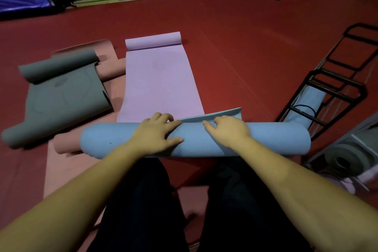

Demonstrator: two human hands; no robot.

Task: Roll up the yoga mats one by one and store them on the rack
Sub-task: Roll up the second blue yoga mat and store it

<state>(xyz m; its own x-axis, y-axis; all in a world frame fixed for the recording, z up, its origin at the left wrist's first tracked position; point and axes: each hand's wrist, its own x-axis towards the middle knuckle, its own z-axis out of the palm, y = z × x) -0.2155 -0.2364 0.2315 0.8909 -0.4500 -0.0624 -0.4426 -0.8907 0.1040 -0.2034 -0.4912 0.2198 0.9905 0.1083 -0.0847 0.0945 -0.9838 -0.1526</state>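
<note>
Blue mat lies crosswise, nearly rolled; left hand and right hand press flat, fingers spread; rack rightward.

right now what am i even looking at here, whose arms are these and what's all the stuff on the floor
This is one picture from a camera worn on a person's head, looking forward and down, so the two bare arms are the wearer's own. There is no machine.

The left hand and right hand both rest on top of a blue yoga mat, fingers curled lightly over it. It is almost fully rolled; a short loose flap still sticks up at its far edge.

Beyond it, on the red floor, lie a purple mat, a grey mat and a pink mat, all partly unrolled with curled ends.

On the right stands a black metal rack already holding another blue roll.
</note>
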